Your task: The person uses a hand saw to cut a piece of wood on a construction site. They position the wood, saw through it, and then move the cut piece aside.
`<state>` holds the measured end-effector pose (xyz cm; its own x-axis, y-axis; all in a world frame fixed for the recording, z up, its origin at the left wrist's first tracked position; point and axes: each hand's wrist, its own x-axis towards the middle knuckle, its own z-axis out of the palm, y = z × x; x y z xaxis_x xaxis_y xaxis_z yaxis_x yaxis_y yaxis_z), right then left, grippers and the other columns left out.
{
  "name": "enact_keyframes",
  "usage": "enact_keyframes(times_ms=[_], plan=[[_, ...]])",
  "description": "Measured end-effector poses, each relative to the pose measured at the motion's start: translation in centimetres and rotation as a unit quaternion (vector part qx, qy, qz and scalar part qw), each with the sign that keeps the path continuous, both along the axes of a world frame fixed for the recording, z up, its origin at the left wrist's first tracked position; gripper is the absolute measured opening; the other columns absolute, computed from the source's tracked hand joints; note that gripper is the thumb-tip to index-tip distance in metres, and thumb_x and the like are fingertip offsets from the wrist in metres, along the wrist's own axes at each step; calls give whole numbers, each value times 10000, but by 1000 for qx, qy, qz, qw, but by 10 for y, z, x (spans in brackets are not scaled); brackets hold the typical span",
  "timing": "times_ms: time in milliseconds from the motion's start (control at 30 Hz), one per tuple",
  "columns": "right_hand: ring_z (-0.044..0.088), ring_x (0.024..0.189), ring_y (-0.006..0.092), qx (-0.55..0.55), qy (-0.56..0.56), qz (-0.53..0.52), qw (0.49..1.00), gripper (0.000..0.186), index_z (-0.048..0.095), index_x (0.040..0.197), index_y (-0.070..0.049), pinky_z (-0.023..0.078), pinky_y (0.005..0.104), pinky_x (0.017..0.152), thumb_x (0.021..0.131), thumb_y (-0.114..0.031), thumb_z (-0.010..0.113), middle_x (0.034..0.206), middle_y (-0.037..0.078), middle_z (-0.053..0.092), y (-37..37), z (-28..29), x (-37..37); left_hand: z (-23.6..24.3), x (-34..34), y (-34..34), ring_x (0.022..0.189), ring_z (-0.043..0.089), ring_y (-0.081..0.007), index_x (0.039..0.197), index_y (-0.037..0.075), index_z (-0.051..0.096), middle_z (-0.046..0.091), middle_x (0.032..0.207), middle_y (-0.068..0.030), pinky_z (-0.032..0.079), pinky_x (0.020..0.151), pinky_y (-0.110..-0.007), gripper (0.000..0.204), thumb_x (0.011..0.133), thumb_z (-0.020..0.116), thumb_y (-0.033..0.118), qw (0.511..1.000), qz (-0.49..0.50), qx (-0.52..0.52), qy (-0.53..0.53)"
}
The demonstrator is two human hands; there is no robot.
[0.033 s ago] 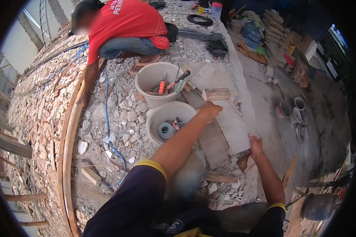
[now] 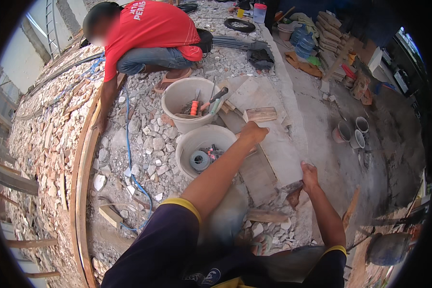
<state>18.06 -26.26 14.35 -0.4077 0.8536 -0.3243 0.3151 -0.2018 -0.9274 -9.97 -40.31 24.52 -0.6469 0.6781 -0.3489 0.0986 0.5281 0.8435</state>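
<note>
A pale, flat wooden board (image 2: pixel 284 161) lies slanting in front of me on top of other boards. My left hand (image 2: pixel 252 134) is closed over its left part; what its fingers hold, if anything, is hidden. At the near right corner of the board, my right hand (image 2: pixel 309 174) grips the edge with curled fingers. A short wood block (image 2: pixel 260 114) rests just beyond my left hand. Beneath my left forearm stands a whitish bucket (image 2: pixel 183 150) with a grey wire roll (image 2: pixel 199 160) inside. Behind it, a second bucket (image 2: pixel 170 106) holds a hammer (image 2: pixel 214 97) and an orange-handled tool (image 2: pixel 194 107).
A person in a red shirt (image 2: pixel 151 29) squats at the far left, one hand on long timber strips (image 2: pixel 84 177). A blue hose (image 2: pixel 128 139) crosses the rubble. Small buckets (image 2: pixel 342 132) stand on the floor to the right; stacked sacks (image 2: pixel 329 31) and water jugs (image 2: pixel 304 43) lie beyond.
The view has shifted very slightly. Both my hands keep their places on the board, and the other person's hand has moved slightly along the timber.
</note>
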Motion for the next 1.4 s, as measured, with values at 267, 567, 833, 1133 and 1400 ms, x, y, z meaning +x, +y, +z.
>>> enact_keyframes(times_ms=[267,567,833,1133,1400], plan=[[489,572,84,92,76,43,992,365,683,945,-3,380,264,486,986,-343,556,707,-16,582,75,7,-80,85,108,-79,1105,600,-383,1130,-2,606,529,1299,-227,479,953,-430,367,849,718,206,906,-98,355,211],[592,1095,321,365,-260,-19,894,304,629,1154,-13,509,436,894,919,-197,573,1114,211,605,134,-7,-178,60,105,-65,1268,461,-447,1226,-19,546,403,1409,-249,445,1007,-475,473,845,714,205,925,-144,212,279],[520,1181,362,461,-340,173,802,315,604,1180,-44,491,472,958,875,-119,590,1226,166,531,133,-17,-108,46,103,-49,1133,578,-405,1253,4,536,495,1323,-200,488,938,-479,487,852,684,237,927,-251,100,260],[590,1147,366,247,-501,237,795,344,693,1116,-41,487,412,979,792,-158,707,1153,202,647,123,-37,63,30,105,-65,999,648,-392,1123,-8,574,630,1075,-214,526,846,-479,373,824,664,198,828,-490,-1,274],[521,1254,369,182,-467,288,816,767,536,1369,-111,464,435,1029,678,-255,834,1298,201,577,96,-77,126,47,130,-66,1055,614,-410,1258,30,548,622,1142,-196,494,898,-491,443,867,659,207,802,-532,-105,251]])
